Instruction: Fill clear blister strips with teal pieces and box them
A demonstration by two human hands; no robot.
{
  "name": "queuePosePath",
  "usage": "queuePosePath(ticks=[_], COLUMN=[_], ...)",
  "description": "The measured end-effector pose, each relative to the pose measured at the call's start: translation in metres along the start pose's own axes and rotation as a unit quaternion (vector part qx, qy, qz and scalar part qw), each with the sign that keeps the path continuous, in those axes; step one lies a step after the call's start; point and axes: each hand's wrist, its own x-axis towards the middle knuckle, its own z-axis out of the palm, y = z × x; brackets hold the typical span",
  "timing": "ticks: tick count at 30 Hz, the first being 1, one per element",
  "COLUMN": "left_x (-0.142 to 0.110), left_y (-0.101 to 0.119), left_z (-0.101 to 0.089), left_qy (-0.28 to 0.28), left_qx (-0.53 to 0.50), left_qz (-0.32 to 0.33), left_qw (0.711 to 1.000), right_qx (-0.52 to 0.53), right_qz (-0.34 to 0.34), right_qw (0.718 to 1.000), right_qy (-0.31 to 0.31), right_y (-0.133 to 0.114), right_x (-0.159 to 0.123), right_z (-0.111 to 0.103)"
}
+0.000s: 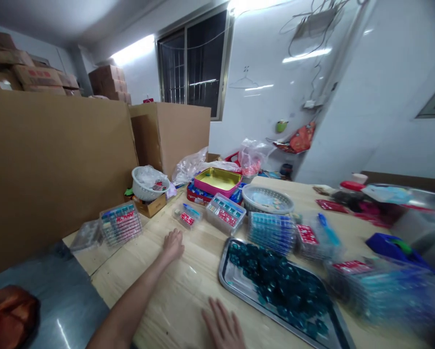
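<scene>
My left hand [173,245] reaches forward over the wooden table [188,286], fingers curled down, close to a small clear box with red and blue contents [186,215]. Nothing shows inside it. My right hand [222,328] lies flat on the table near the front edge, fingers spread, just left of a metal tray [227,276] filled with small dark teal pieces [279,286].
Stacks of clear plastic boxes [120,223] [271,231] stand around the tray. A white basket [148,184], a pink and gold tin [217,182], a grey mesh basket [267,199] and big cardboard boxes [53,165] line the back and left.
</scene>
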Motion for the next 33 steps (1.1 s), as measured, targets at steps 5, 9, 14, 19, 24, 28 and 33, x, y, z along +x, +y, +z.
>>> queuePosePath(ticks=[5, 9, 14, 19, 24, 28, 33], left_x=[-0.011, -0.049, -0.114, -0.159, -0.174, -0.176, -0.181], left_y=[-0.033, -0.063, -0.062, -0.026, 0.018, 0.044, 0.069], left_z=[-0.01, -0.025, -0.002, 0.043, 0.075, 0.094, 0.112], left_qy=[-0.032, -0.054, 0.021, 0.159, 0.278, 0.321, 0.349], left_qx=[-0.01, -0.033, -0.083, -0.062, 0.005, 0.05, 0.057], left_qz=[0.036, 0.07, 0.155, 0.292, 0.348, 0.349, 0.36], left_qw=[0.999, 0.996, 0.984, 0.941, 0.895, 0.879, 0.863], right_qx=[0.035, 0.017, -0.013, -0.076, -0.074, 0.017, 0.1], right_qz=[-0.122, -0.124, -0.16, -0.152, -0.138, -0.095, 0.096], right_qw=[0.988, 0.987, 0.987, 0.983, 0.987, 0.995, 0.982], right_qy=[-0.092, -0.1, 0.018, 0.071, 0.044, -0.001, 0.125], right_y=[-0.041, -0.022, 0.015, 0.031, 0.055, 0.073, 0.088], right_x=[0.056, 0.04, -0.005, -0.039, -0.068, -0.087, -0.058], right_z=[0.012, 0.004, -0.016, -0.037, -0.057, -0.085, -0.115])
